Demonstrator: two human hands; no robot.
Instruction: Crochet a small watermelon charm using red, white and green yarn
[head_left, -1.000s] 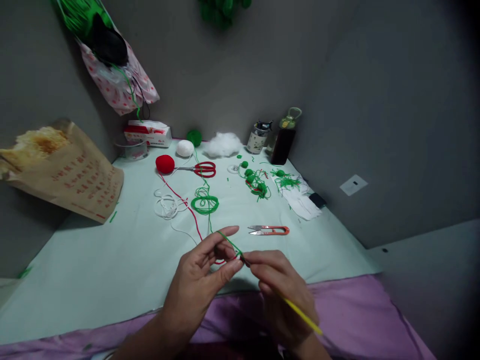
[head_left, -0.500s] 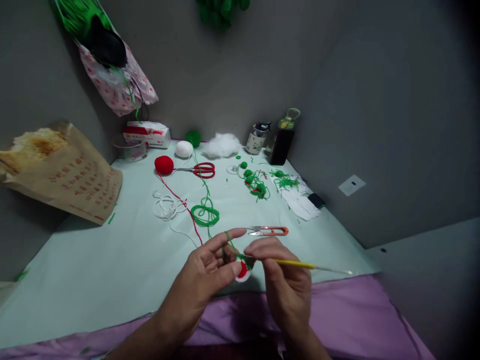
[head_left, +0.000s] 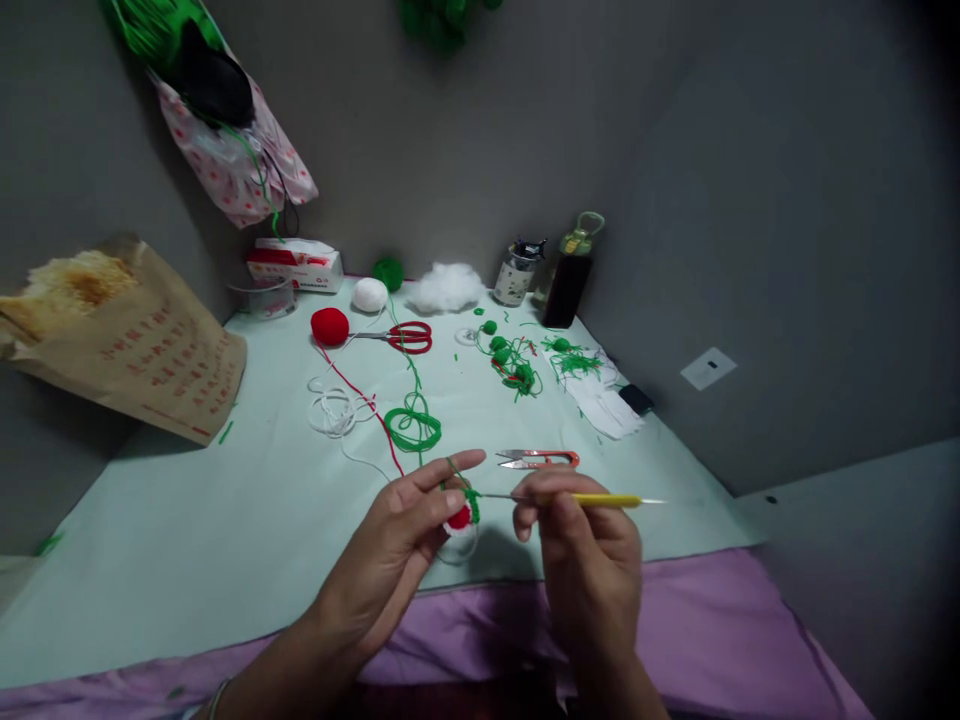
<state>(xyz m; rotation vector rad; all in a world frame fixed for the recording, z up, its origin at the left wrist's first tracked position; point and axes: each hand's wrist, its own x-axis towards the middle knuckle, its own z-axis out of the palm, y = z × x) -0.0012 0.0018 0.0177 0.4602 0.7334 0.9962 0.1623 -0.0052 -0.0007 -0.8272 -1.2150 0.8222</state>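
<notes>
Between the thumb and fingers of my left hand is a small round crochet piece, red in the middle with a white ring and green stitches along its right edge. Green yarn runs over my raised left index finger. My right hand grips a yellow-handled crochet hook like a pen. The hook's thin metal tip points left and meets the green stitches. A loop of white yarn hangs below the piece. Just beyond my hands lie orange thread snips, blades apart.
Red yarn ball, white yarn ball and red-handled scissors lie further back. Coiled green yarn is ahead of my hands. White stuffing, a bottle and a tissue box stand by the wall; a paper bag is left.
My right hand has moved right and turned the hook nearly level, its shaft now drawn out into view. My left hand has shifted slightly left and up, tilting the crochet piece.
</notes>
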